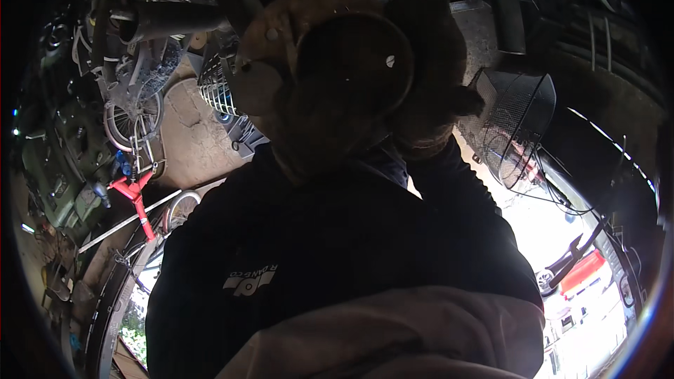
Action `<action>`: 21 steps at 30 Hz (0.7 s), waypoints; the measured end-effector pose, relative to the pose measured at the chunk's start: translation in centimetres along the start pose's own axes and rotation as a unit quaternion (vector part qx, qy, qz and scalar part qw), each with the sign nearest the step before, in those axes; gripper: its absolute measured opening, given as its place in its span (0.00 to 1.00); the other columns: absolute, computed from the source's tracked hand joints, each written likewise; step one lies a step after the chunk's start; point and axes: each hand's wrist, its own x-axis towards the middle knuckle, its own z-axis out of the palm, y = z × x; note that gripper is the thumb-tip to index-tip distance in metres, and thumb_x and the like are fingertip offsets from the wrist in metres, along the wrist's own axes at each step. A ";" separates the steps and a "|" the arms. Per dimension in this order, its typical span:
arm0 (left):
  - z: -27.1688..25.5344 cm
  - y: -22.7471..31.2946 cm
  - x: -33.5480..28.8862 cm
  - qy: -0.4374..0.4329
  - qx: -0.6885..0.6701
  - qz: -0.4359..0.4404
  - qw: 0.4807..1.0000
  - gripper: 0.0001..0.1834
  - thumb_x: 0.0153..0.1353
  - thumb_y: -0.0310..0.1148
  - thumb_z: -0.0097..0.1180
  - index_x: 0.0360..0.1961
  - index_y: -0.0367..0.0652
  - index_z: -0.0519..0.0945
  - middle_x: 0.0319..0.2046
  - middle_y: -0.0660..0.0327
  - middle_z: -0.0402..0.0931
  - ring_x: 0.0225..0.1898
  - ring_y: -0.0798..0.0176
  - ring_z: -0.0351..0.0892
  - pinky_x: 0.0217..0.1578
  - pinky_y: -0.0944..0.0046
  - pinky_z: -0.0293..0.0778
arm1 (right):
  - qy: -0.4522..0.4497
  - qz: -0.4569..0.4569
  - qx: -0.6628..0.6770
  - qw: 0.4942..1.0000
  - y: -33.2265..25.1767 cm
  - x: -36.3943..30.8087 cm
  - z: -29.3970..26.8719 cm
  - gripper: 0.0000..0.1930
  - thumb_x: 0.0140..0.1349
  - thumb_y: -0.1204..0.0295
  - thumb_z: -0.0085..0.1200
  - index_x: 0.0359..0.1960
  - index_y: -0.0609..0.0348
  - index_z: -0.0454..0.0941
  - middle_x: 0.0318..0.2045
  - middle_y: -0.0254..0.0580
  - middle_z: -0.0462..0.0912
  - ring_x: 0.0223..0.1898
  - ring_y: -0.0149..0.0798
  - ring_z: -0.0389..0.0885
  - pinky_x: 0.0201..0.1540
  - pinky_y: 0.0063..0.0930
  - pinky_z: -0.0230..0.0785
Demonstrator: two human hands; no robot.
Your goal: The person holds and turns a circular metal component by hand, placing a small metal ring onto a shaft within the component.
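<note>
Head view, dim: a round, rusty-brown part [330, 38] seems to lie just left of the right hand [430, 67], without a clear long axis; whether the fingers grip it, I cannot tell.

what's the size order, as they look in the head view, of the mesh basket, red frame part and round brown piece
1. round brown piece
2. mesh basket
3. red frame part

Apparent size only; real sizes may differ.
</note>
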 end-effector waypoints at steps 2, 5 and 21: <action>-0.7 -0.4 1.5 -0.006 -0.001 0.012 1.000 0.17 0.59 0.45 0.66 0.47 0.53 0.84 0.45 0.62 0.79 0.48 0.52 0.80 0.39 0.45 0.78 | 0.001 0.012 -0.060 0.998 -0.8 -0.1 0.0 0.62 0.55 0.19 0.31 0.73 0.66 0.60 0.63 0.57 0.74 0.63 0.50 0.75 0.67 0.45 0.69; -2.0 -1.0 4.0 -0.019 -0.040 0.039 0.998 0.17 0.58 0.47 0.67 0.43 0.51 0.83 0.43 0.63 0.78 0.45 0.54 0.80 0.34 0.48 0.77 | 0.008 0.019 -0.211 0.977 -1.0 -0.5 -0.2 0.60 0.60 0.21 0.22 0.72 0.68 0.60 0.62 0.58 0.74 0.63 0.51 0.76 0.66 0.44 0.70; -2.5 -4.7 5.0 -0.103 -0.116 0.162 0.975 0.11 0.46 0.36 0.66 0.33 0.48 0.84 0.33 0.60 0.77 0.40 0.50 0.80 0.24 0.51 0.75 | 0.070 0.332 0.036 0.940 -5.2 3.5 2.2 0.40 0.68 0.45 0.48 0.69 0.68 0.63 0.56 0.48 0.78 0.55 0.45 0.79 0.61 0.40 0.73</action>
